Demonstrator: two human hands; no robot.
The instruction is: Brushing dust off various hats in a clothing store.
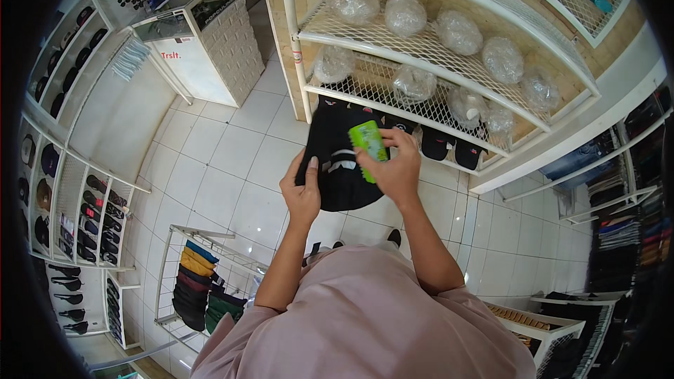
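A black fabric item (pixel 337 189), perhaps a folded garment or a bag, hangs in front of me above the tiled floor, with a pale printed or reflective patch on it. My left hand (pixel 303 184) grips its left edge, thumb on top. Between the thumb and fingers of my right hand (pixel 397 166) is a green packet (pixel 368 147) with a zigzag edge, held over the right part of the black item. Whether the packet touches the fabric I cannot tell.
A white mesh shelf (pixel 421 55) with plastic-wrapped round bundles stands just ahead; black caps (pixel 436 145) sit on its lowest level. A wire rack (pixel 171 273) with folded clothes stands at lower left. Farther left are cap shelves (pixel 63 184) and a counter (pixel 195 63). Clothing racks line the right.
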